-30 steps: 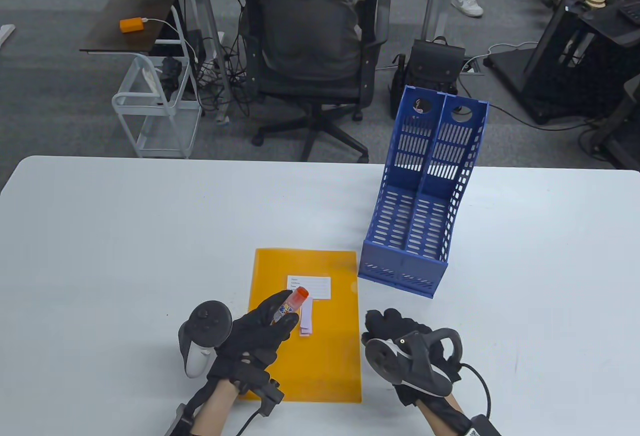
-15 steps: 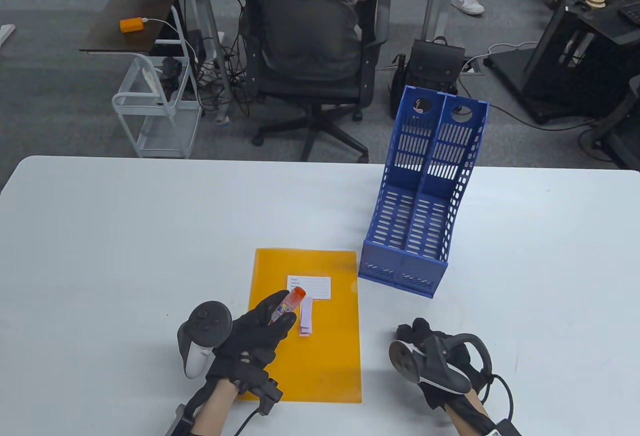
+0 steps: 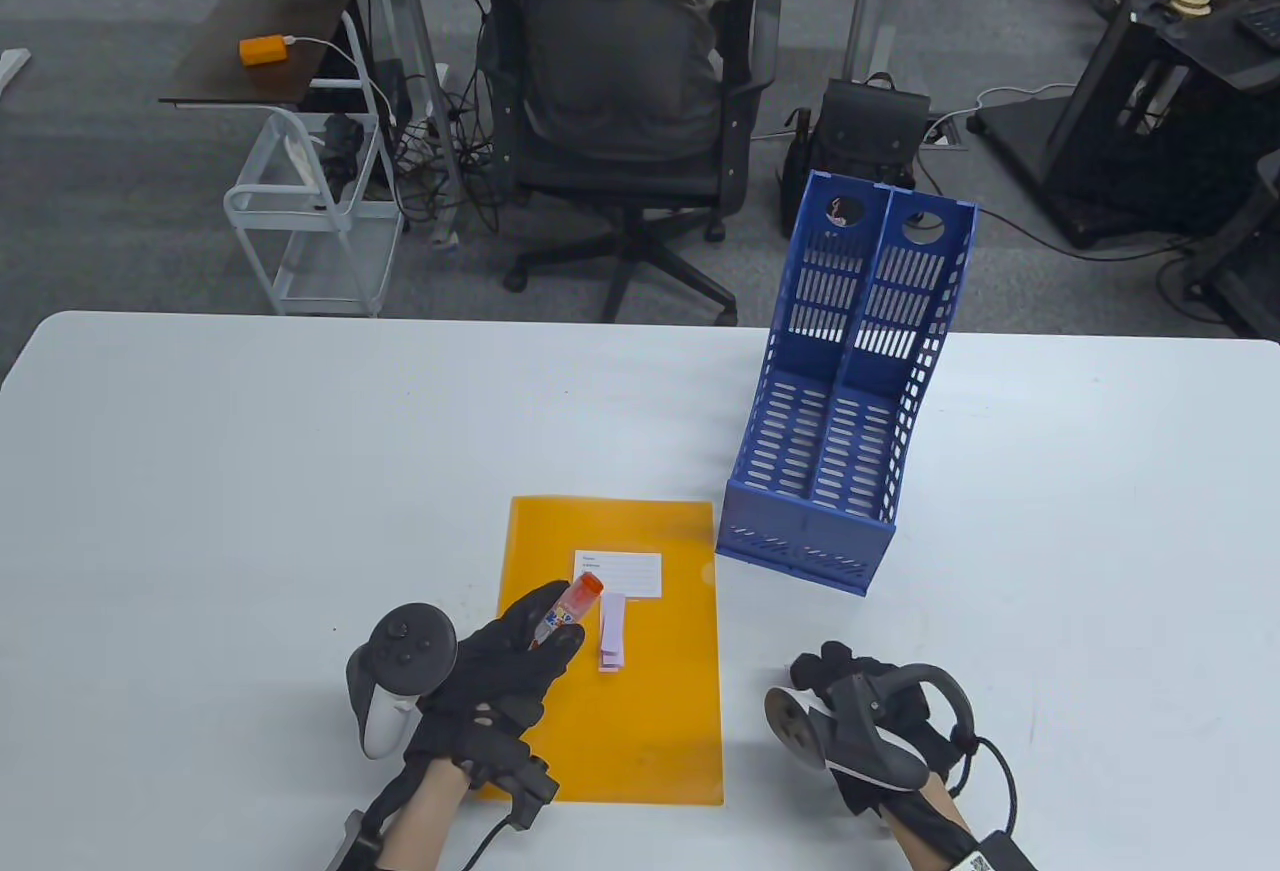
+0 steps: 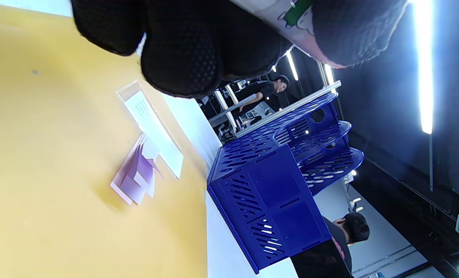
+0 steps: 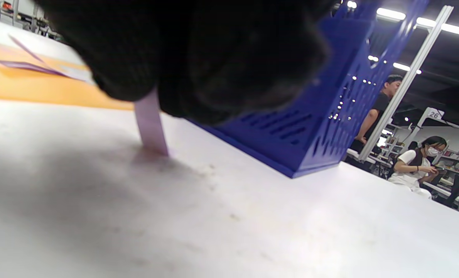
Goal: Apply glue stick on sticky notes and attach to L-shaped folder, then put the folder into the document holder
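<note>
Right hand (image 3: 855, 711): fingers hidden under its tracker from above; the wrist view shows them pinching a pale purple sticky note (image 5: 151, 125) whose lower end touches the bare table (image 3: 1050, 561), right of the folder. Left hand (image 3: 505, 661) grips the glue stick (image 3: 570, 608), orange cap on, above the folder. Yellow L-shaped folder (image 3: 650, 711) lies flat near the front edge, with a purple sticky-note pad (image 3: 612, 636) and a white label (image 3: 620, 573) on it. Blue document holder (image 3: 835, 411) stands just beyond the folder's far right corner.

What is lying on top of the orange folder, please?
On the orange folder lie a white label and pale purple sticky notes. The left hand, holding the glue stick, covers part.
</note>
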Motion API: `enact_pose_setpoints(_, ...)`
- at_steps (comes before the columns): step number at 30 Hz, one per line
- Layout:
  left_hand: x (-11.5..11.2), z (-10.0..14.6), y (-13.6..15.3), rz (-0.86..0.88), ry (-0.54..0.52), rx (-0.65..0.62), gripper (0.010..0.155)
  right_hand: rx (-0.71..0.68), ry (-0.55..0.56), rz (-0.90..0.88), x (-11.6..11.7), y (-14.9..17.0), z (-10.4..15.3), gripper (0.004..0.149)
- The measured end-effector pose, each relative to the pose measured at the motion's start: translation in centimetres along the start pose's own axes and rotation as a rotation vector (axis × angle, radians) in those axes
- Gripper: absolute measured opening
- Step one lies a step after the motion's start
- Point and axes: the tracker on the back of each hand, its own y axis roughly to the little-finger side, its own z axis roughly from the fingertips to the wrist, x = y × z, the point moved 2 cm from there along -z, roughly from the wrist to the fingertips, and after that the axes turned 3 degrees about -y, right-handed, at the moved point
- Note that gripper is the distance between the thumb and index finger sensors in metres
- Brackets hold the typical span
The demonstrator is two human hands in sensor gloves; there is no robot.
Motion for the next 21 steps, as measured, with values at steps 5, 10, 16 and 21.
enact_pose_setpoints(5, 0.4, 0.1, 0.0, 0.005, -0.011, -0.003, 0.059, 0.039, -0.007, -0.026, -0.7, 0.2, -0.7, 0.04)
enact_pose_setpoints(10, 1.0, 0.2, -0.2, -0.016, -0.046, -0.003, 0.059, 0.116, 0.012, 0.005, -3.0, -0.4, -1.6, 0.04)
enact_pose_setpoints(16, 1.2, 0.2, 0.1, 0.003, -0.057, -0.004, 0.06, 0.08, 0.058, -0.143, -5.5, -5.3, -3.2, 0.041)
enact_pose_setpoints(21, 1.3, 0.1, 0.2, 0.0, -0.045, -0.005, 0.06, -0.15, -0.06, -0.436, -5.6, -11.0, -3.3, 0.041)
